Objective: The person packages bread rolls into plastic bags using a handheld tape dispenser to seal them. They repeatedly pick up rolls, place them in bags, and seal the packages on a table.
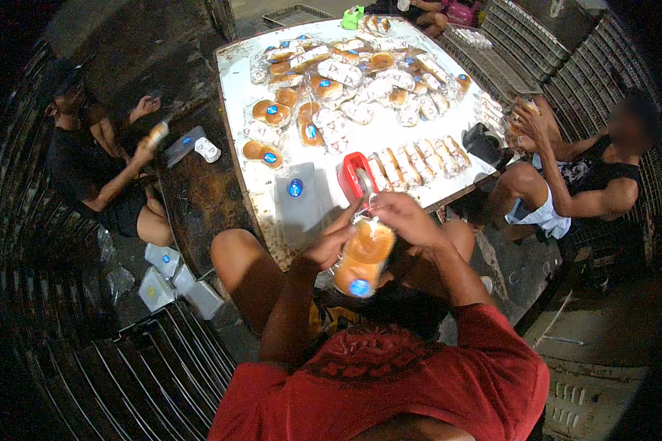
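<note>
Between my hands, in front of my lap, is a clear plastic bag of golden bread buns (368, 242) with a round blue label near its lower end. My left hand (331, 242) grips the bag's left side close to its neck. The fingers of my right hand (405, 218), slightly blurred, pinch the gathered neck at the top. Just beyond them stands a red tape dispenser (357, 175) on the white table (358, 144); the bag's neck is at its near end. A stack of flat clear bags (298, 206) with a blue label lies left of the dispenser.
Bagged buns (331, 82) cover the table's far part. A row of wrapped buns (419, 162) lies right of the dispenser, near a black object (481, 144). Co-workers sit left (102, 149) and right (579, 160), handling buns. Stacked crates (521, 33) stand behind; packs of bags (165, 275) lie lower left.
</note>
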Demonstrator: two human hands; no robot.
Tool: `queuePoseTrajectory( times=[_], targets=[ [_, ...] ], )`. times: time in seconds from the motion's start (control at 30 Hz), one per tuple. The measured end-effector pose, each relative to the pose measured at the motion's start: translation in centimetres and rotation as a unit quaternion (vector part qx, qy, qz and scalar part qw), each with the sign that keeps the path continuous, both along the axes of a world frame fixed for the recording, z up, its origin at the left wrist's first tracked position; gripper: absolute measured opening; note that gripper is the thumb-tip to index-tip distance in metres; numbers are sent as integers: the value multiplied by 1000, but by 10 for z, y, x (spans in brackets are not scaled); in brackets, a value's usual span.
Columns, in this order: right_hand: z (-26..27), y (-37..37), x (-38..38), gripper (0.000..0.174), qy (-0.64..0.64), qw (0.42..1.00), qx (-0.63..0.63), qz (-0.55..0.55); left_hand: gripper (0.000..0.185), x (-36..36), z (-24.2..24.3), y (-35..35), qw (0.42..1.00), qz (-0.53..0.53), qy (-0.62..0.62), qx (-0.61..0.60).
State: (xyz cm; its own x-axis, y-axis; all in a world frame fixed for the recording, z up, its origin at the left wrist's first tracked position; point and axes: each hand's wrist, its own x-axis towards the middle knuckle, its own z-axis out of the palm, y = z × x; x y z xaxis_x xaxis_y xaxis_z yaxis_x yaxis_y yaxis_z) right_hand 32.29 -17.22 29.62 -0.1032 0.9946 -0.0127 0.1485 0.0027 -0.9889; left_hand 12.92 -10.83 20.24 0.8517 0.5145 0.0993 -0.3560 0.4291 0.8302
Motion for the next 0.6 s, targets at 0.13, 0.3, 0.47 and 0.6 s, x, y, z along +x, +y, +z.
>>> queuePoseTrajectory(
  times=[0.13, 0.3, 0.47, 0.6],
  targets=[
    [0, -7, 0, 24, 400, 914, 63, -7, 66, 0, -8, 12, 989, -29, 10, -144],
    [-5, -15, -6, 21, 258, 960, 73, -78, 63, 13, -15, 5, 987, 26, 150, -58],
    [-13, -4, -8, 25, -199, 972, 122, -29, 63, 19, -12, -7, 985, 36, 71, -152],
    [-26, 4, 6, 25, -222, 973, 70, 10, 40, 8, -11, -3, 995, -60, 0, -85]
  ],
)
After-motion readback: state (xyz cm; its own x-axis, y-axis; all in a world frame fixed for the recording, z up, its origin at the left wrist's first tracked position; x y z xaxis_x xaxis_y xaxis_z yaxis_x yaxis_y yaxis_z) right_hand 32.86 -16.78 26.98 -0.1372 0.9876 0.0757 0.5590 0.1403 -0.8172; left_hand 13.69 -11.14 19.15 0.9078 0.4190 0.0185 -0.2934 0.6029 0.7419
